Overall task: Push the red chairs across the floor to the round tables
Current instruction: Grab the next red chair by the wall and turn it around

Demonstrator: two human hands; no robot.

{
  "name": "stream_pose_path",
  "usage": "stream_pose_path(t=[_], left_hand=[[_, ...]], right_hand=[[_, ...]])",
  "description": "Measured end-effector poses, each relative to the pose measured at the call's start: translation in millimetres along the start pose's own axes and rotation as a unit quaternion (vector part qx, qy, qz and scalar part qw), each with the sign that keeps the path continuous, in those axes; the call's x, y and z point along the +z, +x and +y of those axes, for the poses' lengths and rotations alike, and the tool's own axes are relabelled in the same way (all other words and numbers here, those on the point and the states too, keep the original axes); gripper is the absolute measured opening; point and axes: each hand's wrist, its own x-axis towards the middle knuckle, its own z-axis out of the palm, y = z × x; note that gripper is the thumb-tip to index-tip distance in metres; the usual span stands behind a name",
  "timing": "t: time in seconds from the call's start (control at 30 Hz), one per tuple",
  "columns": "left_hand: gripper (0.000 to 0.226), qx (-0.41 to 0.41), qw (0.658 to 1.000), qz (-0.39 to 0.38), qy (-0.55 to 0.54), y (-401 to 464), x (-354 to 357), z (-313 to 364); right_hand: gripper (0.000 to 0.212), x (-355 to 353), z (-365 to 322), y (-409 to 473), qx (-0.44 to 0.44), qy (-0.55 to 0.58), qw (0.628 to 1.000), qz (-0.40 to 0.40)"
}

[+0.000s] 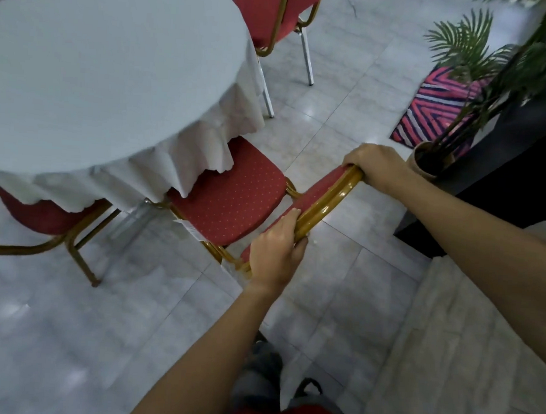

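Head view, looking down: both my hands grip the top rail of one red chair [234, 201] at the round bench [108, 71]. My left hand [275, 254] wraps the near end of the gold backrest frame, fingers curled over the red padding and thumb under the tube. My right hand [375, 163] closes over the far corner of the same rail, knuckles up. Neither hand is spread; each is clamped on the frame.

The chair stands on the floor [333, 121] with the front of its seat just under the hanging white cloth [205, 146], so I judge this chair to be in the last stretch of its push. A second chair [43, 217] sits tucked at the left under the cloth, and a third [272, 13] stands at the far side. A potted plant [432, 158] stands close beside my right hand.

Next move, as I judge it: a short, level shove along the line of the seat, both hands pressing evenly so the legs slide and do not catch on a tile joint. The cloth may bunch on the seat, and the bench's metal leg [135, 215] stands near the seat's left front corner, so the push should be slow.
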Motion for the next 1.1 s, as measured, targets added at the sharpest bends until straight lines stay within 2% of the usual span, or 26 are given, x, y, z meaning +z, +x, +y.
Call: stream_pose_path(t=[0.23,0.33,0.77,0.87,0.97,1.1], left_hand=[[0.033,-0.005,0.999,-0.005,0.050,45.3,-11.1,-46.5],[0.029,0.016,0.998,-0.002,0.054,57.7,-11.2,-54.2],[0.030,0.024,0.999,-0.006,0.034,61.8,-7.0,-52.3],[0.031,0.013,0.999,-0.041,0.020,63.0,-11.6,-50.8],[0.046,-0.004,0.995,-0.095,-0.004,65.8,-15.6,-49.4],[0.057,-0.005,0.991,-0.124,-0.046,75.5,-20.0,-43.8]], right_hand=[[0.028,-6.9,-17.7,66.6,0.005,-0.009,1.000,-0.001],[0.031,-9.7,-17.5,82.5,0.015,0.001,1.000,-0.001],[0.027,-6.9,-16.1,82.4,0.046,0.047,0.998,0.017],[0.035,-6.3,-14.4,78.5,0.033,0.054,0.998,0.023],[0.047,-2.0,-10.4,71.3,0.025,0.082,0.995,0.053],[0.064,3.6,-3.9,64.8,0.058,0.117,0.989,0.076]])
